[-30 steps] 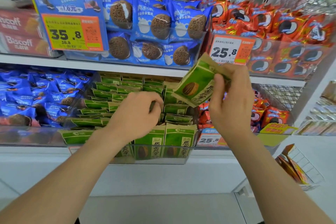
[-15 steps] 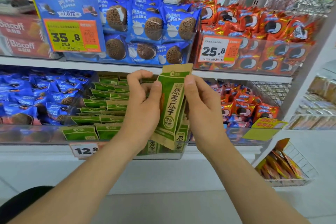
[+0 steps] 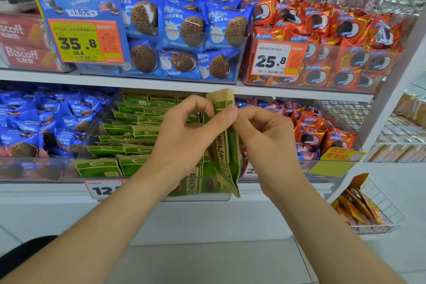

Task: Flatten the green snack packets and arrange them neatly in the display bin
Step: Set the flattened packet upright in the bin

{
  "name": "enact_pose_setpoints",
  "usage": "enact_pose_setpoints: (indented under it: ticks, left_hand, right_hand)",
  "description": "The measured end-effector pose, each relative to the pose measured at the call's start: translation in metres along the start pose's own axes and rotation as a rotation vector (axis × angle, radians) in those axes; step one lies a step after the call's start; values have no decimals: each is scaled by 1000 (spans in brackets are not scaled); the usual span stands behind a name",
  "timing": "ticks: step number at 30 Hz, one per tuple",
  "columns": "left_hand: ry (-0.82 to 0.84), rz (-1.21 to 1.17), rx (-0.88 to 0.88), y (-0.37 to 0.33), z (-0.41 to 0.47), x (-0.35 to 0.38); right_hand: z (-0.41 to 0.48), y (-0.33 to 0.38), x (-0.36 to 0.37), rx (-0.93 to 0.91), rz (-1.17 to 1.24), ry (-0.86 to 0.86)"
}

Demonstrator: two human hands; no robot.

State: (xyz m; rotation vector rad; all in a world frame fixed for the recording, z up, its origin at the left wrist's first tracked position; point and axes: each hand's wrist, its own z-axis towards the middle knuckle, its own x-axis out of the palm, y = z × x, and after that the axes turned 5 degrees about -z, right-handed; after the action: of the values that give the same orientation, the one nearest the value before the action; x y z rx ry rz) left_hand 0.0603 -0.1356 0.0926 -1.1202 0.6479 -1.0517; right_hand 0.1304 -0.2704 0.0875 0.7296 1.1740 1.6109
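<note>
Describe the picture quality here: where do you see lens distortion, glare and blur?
Head view: the wide-angle lens slants the shelf edge and leans the right upright; light is even, without hard shadows; the clear bin front is hazy with reflections; the held green packet is fairly sharp; far-right shelves are soft.

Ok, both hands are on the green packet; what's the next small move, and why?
Probably stroke downward to smooth it: left hand and right hand pinch the green packet near its top, it looks creased lengthwise, and hangs outside the display bin.
</note>
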Motion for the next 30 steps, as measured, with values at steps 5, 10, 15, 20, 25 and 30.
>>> enact_pose_setpoints:
  ticks: [5, 10, 15, 20, 25, 30]
  left_hand:
    - [62, -37, -60, 6, 2, -3]
    - [106, -57, -98, 4, 2, -3]
    - [73, 4, -46, 5, 3, -5]
    - [-82, -99, -13, 4, 7, -10]
    - [-82, -175, 23, 5, 9, -14]
    - [55, 13, 6, 7, -1, -12]
  right_hand:
    - [-3, 2, -2, 204, 230, 43]
    - [-3, 4, -1, 269, 317, 66]
    - [-1, 3, -3, 61, 75, 74]
    - [-5, 2, -6, -1, -277, 265]
    - [-12, -6, -1, -20, -174, 269]
    - [-13, -14, 0, -160, -289, 65]
